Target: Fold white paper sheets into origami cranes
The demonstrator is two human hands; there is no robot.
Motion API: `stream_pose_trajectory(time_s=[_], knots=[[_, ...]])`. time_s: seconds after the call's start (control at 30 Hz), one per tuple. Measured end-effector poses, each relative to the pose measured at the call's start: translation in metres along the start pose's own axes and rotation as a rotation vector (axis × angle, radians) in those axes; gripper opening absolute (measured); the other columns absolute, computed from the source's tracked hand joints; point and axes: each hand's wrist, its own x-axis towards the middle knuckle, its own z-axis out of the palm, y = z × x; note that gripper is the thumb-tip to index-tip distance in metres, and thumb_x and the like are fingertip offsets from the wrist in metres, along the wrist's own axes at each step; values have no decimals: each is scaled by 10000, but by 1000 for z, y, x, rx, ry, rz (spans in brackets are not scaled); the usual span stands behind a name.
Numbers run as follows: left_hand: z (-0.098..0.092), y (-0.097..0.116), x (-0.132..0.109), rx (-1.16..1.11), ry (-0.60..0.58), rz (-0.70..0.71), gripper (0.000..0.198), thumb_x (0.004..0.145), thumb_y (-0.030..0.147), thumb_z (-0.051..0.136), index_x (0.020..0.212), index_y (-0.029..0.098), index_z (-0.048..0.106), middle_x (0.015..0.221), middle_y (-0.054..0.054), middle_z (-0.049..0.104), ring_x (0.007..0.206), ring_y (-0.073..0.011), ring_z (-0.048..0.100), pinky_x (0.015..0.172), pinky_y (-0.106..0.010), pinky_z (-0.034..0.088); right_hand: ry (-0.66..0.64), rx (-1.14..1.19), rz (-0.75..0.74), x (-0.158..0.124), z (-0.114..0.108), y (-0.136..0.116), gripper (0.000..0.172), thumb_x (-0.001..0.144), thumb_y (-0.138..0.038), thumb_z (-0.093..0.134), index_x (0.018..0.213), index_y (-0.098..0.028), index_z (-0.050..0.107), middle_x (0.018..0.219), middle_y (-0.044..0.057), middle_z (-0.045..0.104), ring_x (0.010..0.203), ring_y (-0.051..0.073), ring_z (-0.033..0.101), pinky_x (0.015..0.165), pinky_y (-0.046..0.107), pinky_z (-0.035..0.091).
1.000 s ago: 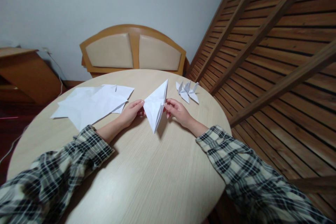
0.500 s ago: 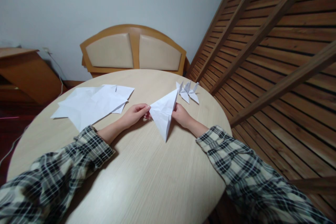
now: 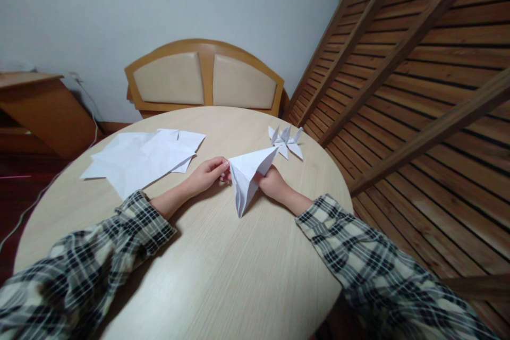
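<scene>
Paper [image 3: 251,163], white and folded, shows on my feed over a round table [image 3: 223,276]; the left hand [image 3: 210,174] pinches its left corner; the right hand [image 3: 274,183] sits partly behind it, grip hidden from me.

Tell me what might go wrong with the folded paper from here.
The left hand pinches the folded paper only at one corner, so it might slip there.

The right hand's fingers are hidden behind the paper; pressing there could crease it in the wrong place.

One paper tip points toward the small folded figures, so moving it that way may knock them.
</scene>
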Motion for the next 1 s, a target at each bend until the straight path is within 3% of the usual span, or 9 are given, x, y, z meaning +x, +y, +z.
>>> stream_pose_trajectory(time_s=[0.1,0.23,0.47,0.57,0.73,1.0], knots=[[0,-2,0,-20,42,4,132,851,312,613,863,191,664,659,-23,595,599,-154,518,585,-287,427,35,-18,-4,-1,2,-4,250,827,-408,603,938,-191,658,979,122,711,920,284,645,848,496,538],[-1,-5,-1,-29,49,-19,244,836,285,625,1061,205,673,697,-21,625,669,-179,562,618,-288,441,5,-4,-117,-1,3,-16,356,909,-417,518,1204,-237,603,1211,108,650,1170,279,576,1042,476,441],[-4,-2,3,-25,141,22,112,819,243,644,819,179,736,886,-98,704,905,-231,618,797,-301,466,-78,-150,-314,-2,-2,-23,441,971,-370,419,1407,-317,453,1450,50,494,1317,255,460,1126,476,346],[-5,-1,3,-58,149,-3,210,846,334,622,754,170,715,830,-97,706,848,-240,615,775,-319,473,-94,-253,-375,-3,-3,-24,478,942,-282,480,1413,-354,452,1387,53,539,1267,264,487,1086,481,368],[-3,2,3,-65,157,-158,405,883,489,518,725,154,681,666,-77,668,626,-206,577,573,-303,433,-126,-315,-369,-3,-1,-23,463,947,-195,456,1376,-358,517,1055,61,612,978,218,568,893,402,463],[2,3,5,-90,199,-218,378,850,484,515,639,173,552,552,-39,566,523,-160,504,467,-269,363,-179,-379,-434,-1,-1,-13,357,942,-161,466,1218,-267,666,913,57,549,858,172,538,775,317,456]])
